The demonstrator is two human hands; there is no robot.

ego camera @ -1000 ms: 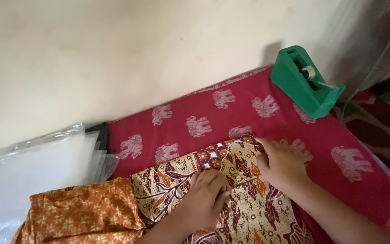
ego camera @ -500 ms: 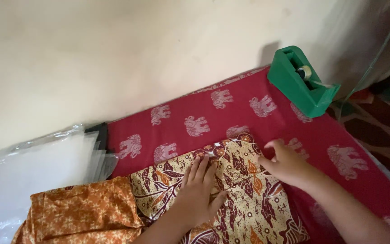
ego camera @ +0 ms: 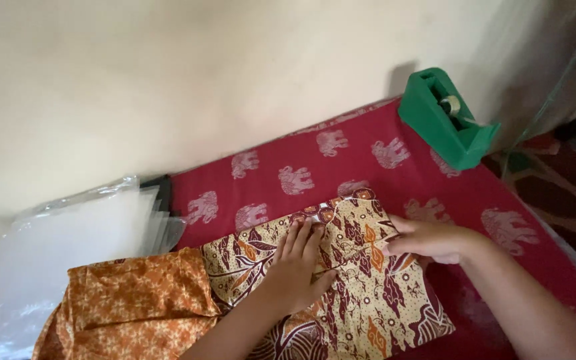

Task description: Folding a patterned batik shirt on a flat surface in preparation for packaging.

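Soft dim daylight, faint shadows, slight blur throughout.

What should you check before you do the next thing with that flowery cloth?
1. Left hand flat on the patterned cloth: ok, palm and fingers press on it.
2. Right hand at the cloth's right edge: ok, fingertips touch the edge near a fold.
3. Cloth lying squarely on the red elephant-print cover: ok, its corners look neat.
4. Orange cloth out of the way: ok, it lies left of the patterned one, though whether their edges overlap cannot be told.
5. Green tape dispenser has tape ready: cannot tell, the roll is small.
6. Clear plastic bags close by: ok, stacked at far left.
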